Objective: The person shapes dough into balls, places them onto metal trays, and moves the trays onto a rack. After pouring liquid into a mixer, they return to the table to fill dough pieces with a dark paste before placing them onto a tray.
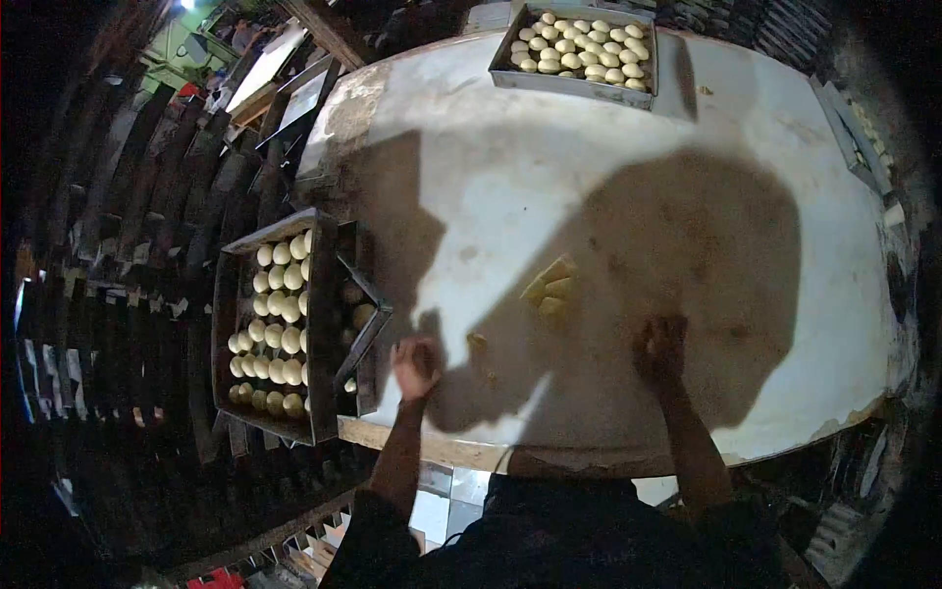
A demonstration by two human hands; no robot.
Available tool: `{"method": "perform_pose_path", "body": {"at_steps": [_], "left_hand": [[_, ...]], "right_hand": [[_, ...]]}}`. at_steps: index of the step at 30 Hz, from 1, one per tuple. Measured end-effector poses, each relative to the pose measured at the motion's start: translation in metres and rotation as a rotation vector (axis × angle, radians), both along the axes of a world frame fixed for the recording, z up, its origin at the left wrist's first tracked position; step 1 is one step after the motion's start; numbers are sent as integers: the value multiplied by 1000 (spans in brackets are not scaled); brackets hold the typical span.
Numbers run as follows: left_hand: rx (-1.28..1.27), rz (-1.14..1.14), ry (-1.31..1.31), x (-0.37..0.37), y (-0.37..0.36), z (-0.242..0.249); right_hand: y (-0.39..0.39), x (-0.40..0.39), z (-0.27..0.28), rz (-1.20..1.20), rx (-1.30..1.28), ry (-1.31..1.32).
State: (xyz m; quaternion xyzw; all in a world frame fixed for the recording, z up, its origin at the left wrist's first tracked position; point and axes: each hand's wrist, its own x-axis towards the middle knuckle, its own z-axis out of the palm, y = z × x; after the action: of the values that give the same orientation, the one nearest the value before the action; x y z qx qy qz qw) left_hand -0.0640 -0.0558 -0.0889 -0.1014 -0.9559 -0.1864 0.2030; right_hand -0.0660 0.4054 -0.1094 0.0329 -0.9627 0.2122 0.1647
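Near the front of the pale table (510, 137), my left hand (415, 368) is low over the surface, its fingers curled together. My right hand (660, 348) lies farther right in deep shadow, fingers bent down against the table. Whatever is under either palm is hidden. Between the hands and slightly beyond them, several cut pieces of yellowish dough (554, 287) lie close together. A smaller dough scrap (477, 342) sits nearer my left hand.
At the left edge stands a tilted metal tray (324, 324) with rows of round dough balls (281, 278). Another tray (572, 86) of dough balls is at the far edge. A third tray (850, 137) leans at the right edge. Dark racks (162, 226) rise on the left.
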Motion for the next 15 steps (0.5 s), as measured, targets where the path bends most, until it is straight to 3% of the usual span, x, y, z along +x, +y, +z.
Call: {"method": "perform_pose_path", "body": {"at_steps": [2,4,5,7,10,12,13,14,15], "left_hand": [[309,164,-284,-11,40,11],[495,115,-312,13,63,0],[129,13,-182,39,45,-34],[-164,-104,-59,76,16,-66],[20,-92,-193,75,-21,-41],[52,43,-110,30,-13,5],[28,75,-54,12,-6,-1],[4,110,0,-6,1,-7],[201,137,-86,-9,20,-4]], "right_hand": [[-35,5,16,75,-154,-237],[-48,14,20,206,-18,-227],[-43,36,12,274,66,-211],[-15,55,-4,334,125,-202],[38,32,-17,175,90,-93],[29,-12,-5,88,-63,-155],[22,-26,1,47,-138,-193],[9,-28,-11,32,-60,-59],[-9,-32,-35,17,18,74]]}}
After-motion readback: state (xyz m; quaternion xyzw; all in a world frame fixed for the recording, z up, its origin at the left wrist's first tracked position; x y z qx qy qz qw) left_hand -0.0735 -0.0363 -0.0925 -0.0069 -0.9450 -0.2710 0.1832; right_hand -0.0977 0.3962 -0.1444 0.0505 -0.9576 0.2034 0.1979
